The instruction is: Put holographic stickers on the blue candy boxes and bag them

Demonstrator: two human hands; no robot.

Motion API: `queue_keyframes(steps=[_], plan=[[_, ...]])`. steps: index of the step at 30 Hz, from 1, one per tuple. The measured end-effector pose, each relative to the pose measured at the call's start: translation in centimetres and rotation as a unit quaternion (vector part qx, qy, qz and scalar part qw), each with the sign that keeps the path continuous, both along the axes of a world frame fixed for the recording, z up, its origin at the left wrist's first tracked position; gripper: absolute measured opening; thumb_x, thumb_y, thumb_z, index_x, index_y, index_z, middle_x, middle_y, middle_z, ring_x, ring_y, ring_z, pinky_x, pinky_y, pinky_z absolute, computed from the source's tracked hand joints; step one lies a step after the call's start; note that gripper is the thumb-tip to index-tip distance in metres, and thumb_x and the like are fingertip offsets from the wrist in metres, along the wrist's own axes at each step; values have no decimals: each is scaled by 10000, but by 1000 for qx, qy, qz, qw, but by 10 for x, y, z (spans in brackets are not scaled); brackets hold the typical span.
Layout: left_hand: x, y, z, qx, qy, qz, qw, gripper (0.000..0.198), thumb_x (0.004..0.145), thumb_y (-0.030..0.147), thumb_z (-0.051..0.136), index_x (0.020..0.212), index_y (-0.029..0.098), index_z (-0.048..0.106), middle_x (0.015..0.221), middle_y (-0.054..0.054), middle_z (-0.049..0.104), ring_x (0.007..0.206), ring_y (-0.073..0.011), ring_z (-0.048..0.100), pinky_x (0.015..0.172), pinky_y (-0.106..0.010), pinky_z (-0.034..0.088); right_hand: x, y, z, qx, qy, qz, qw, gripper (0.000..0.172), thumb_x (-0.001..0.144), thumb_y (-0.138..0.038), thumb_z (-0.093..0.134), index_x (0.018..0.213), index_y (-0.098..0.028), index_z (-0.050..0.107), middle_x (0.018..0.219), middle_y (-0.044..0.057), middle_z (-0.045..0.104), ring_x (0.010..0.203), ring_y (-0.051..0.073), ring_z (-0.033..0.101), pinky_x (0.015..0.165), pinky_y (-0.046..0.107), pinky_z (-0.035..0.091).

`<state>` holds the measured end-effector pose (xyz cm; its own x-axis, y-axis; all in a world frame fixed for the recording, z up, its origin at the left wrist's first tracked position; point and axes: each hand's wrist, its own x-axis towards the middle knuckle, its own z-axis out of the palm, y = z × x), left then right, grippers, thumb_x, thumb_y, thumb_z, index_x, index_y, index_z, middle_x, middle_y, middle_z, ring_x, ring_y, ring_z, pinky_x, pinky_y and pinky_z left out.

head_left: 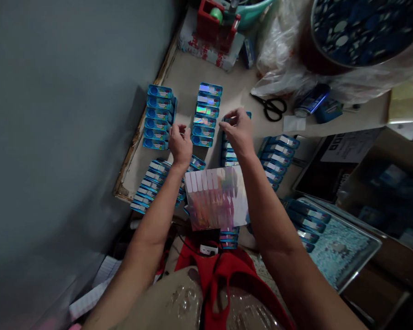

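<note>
My left hand [181,145] is beside the middle row of small flat blue cases [202,131], its fingers loosely curled with a gap at the thumb. Upper cases in that row carry shiny silver stickers [206,111]; the lowest two show none. To the right, my right hand [239,130] hovers over another row of cases [230,156], thumb and forefinger pinched together. Whatever is in that pinch is too small to make out. A shiny sticker sheet [215,197] with pale strips peeled away at its upper left lies below, between my forearms.
More blue cases stand in rows at the left [157,117], lower left [146,188] and right [278,158]. Black scissors [273,109], a blue can [311,101] and a red tape dispenser [211,27] lie farther back. An open carton [347,160] and a full tub [358,36] stand right. A grey wall [65,114] borders the left.
</note>
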<state>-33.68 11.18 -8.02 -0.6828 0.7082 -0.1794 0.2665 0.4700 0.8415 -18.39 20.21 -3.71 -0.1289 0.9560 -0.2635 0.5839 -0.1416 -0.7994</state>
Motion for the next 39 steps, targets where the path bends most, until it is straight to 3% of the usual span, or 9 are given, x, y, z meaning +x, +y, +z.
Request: queue_keyframes(steps=[5,10,14,21,25,30,34,37,39], plan=[[37,-54,44,-79,132,-329,932,192,871,389,803,976,235,760,1117,-111,695,1147,-310,574,1016,-443,431,67,-60,25,14,2,-10,1000,131,852,-345,643,893,-221,644,684,-43,550,651,156,523,683,309,443],[50,-66,44,-145,163,-415,883,106,825,323,842,866,246,783,1111,-105,699,1129,-320,576,979,-466,436,90,-126,15,135,-80,71,985,239,927,-236,555,1103,-242,717,1072,79,716,990,246,647,895,388,521],[51,-68,44,-140,67,-393,907,44,885,246,742,848,250,767,939,-75,755,944,-272,660,864,-388,477,83,-153,1,166,-156,195,954,359,999,-199,474,1252,-271,719,1289,100,713,1148,287,618,1036,436,489],[46,-76,40,-151,-44,-309,938,125,832,201,716,710,229,715,781,-39,749,758,-219,661,723,-314,461,83,-182,-17,175,-190,266,929,552,969,-113,433,1485,-232,589,1559,114,570,1356,324,533,1091,486,449],[40,-79,35,-163,-42,-278,946,121,803,194,735,692,233,708,765,-35,744,738,-215,650,708,-314,449,90,-197,-9,174,-190,285,923,468,969,-162,494,1396,-273,648,1430,111,673,1294,322,574,1056,487,450],[44,-86,35,-159,32,-276,948,97,849,196,701,763,237,717,840,-65,750,820,-251,667,795,-364,490,94,-207,39,162,-243,240,926,230,979,-263,541,833,-270,719,835,87,745,864,282,650,803,411,443],[51,-92,35,-79,66,-246,964,63,808,181,759,794,229,721,1018,-100,751,1094,-304,655,1020,-423,479,86,-196,84,90,-143,150,974,120,915,-338,644,822,-271,680,620,-12,626,622,189,574,661,328,383],[50,-93,34,3,-80,-118,990,178,857,392,764,858,217,729,1016,-96,752,1068,-277,681,1012,-410,508,70,-169,94,-5,9,53,999,215,893,-448,695,826,-246,669,550,-63,515,523,131,469,565,281,328],[45,-92,36,18,-282,-40,958,456,891,649,660,868,197,720,929,-99,760,935,-249,724,896,-381,561,57,-147,86,-44,93,12,995,274,859,-482,729,791,-226,658,565,-63,503,536,117,450,545,268,325]])
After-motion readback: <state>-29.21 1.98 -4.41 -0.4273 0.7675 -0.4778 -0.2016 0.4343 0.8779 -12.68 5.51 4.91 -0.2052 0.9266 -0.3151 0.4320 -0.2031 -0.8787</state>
